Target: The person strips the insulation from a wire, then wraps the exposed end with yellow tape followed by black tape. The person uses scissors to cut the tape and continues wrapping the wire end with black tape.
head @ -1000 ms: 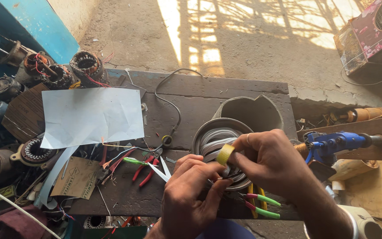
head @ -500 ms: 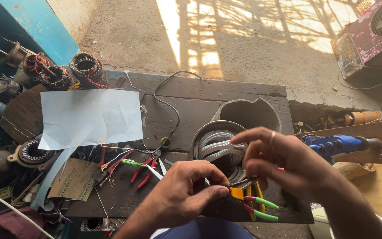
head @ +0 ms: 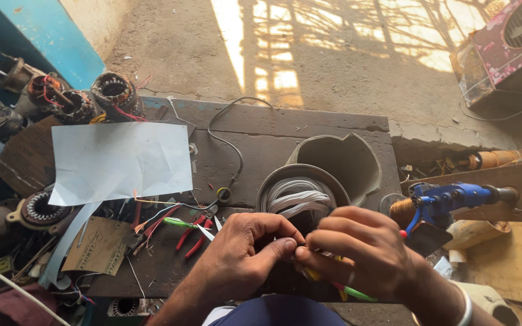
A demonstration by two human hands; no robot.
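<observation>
Left hand (head: 240,256) is seen in the head view low at centre, fingers curled, thumb and forefinger pinched shut on a small item too hidden to identify. Right hand (head: 357,250) is pressed against it from the right, fingertips closed narrow at the same pinch point. Both hands are held just in front of the stator (head: 302,196), a round metal ring wrapped with white windings, which sits on the bench (head: 261,142) touching a grey housing (head: 345,160) behind it. Coloured wires (head: 348,293) are noted under the right hand. Red-handled pliers (head: 193,232) lie just left of the left hand. White paper (head: 119,160) is spread further left. A blue tool (head: 454,196) is recorded to the right.
</observation>
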